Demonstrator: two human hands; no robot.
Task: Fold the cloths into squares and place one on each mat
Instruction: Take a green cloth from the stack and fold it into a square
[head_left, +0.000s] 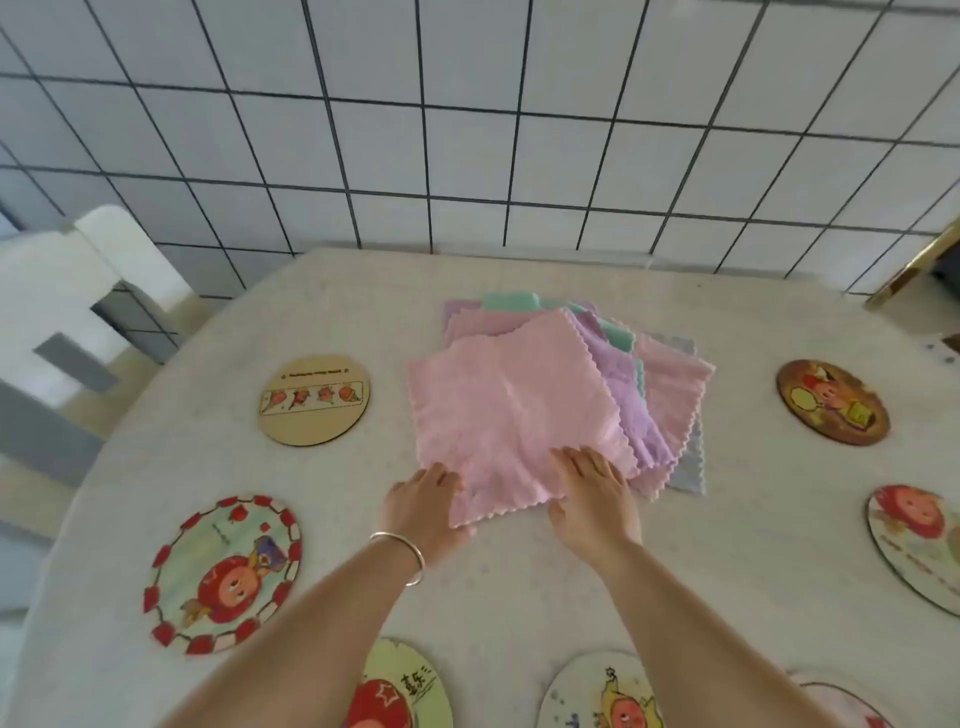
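A loose pile of cloths (649, 395) in pink, purple, green and grey lies at the table's middle. The top pink cloth (509, 410) is spread flat and unfolded. My left hand (423, 506) grips its near left corner, with the cloth edge draped over the fingers. My right hand (592, 493) rests on its near right edge, fingers on top and thumb at the hem. Round picture mats ring the pile: a tan mat (314, 400) far left, a red-bordered mat (223, 574) near left, a brown mat (831, 402) far right.
More round mats lie at the right edge (919, 545) and along the near edge (405, 686), (597, 693), (841, 701). The table (727, 571) has a pale speckled top. A white tiled wall (467, 130) stands behind it, a white chair (67, 291) at left.
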